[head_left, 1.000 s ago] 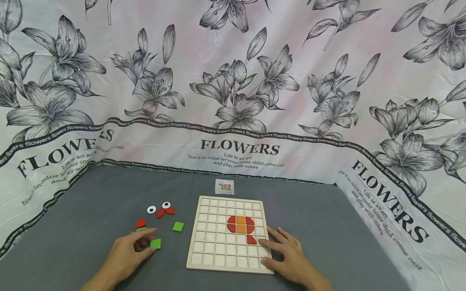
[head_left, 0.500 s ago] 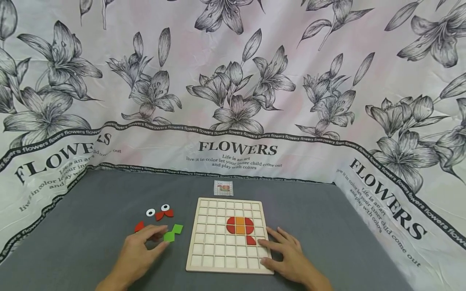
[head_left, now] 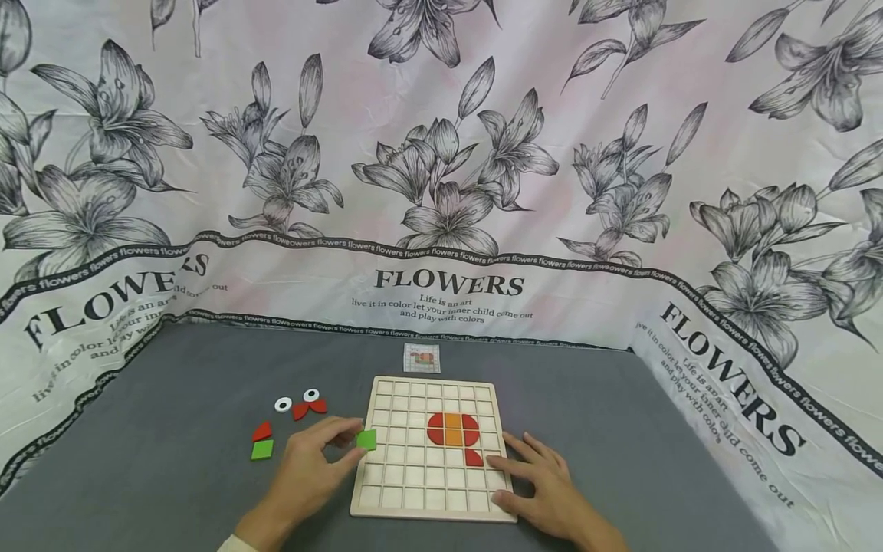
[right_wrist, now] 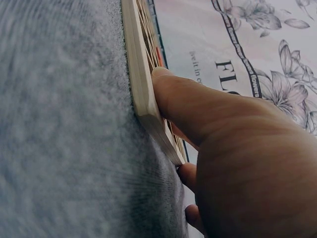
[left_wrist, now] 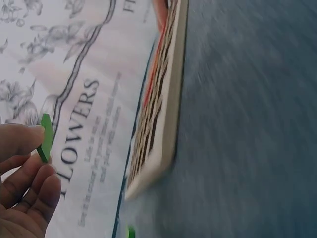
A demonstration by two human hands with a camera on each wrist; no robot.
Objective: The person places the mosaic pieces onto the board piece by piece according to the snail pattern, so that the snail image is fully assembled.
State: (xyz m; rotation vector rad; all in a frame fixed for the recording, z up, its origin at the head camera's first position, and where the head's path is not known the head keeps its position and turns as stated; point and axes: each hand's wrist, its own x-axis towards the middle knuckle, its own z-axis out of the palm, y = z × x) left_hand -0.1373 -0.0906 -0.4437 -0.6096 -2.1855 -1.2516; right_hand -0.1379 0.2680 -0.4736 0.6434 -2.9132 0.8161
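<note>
My left hand (head_left: 306,464) pinches a green square tile (head_left: 366,440) between thumb and fingers, at the left rim of the wooden grid board (head_left: 434,515). In the left wrist view the tile (left_wrist: 46,138) shows edge-on at the fingertips. Resting on the board's right edge is my right hand (head_left: 545,483), fingers spread and thumb on the rim. Set in the grid are orange squares (head_left: 453,428) flanked by red rounded tiles (head_left: 436,429), and a single red quarter-round tile (head_left: 473,458) below them.
Left of the board lie another green square (head_left: 262,450), a red piece (head_left: 263,431), two red pieces (head_left: 309,409) side by side, and two white eye discs (head_left: 283,404). A small picture card (head_left: 421,358) lies behind the board. Flower-printed cloth (head_left: 448,291) walls the grey table.
My left hand has carried the green tile rightward from the loose pieces to the board's left edge. A green square seen earlier near the board is now hidden behind it. The right hand stays put.
</note>
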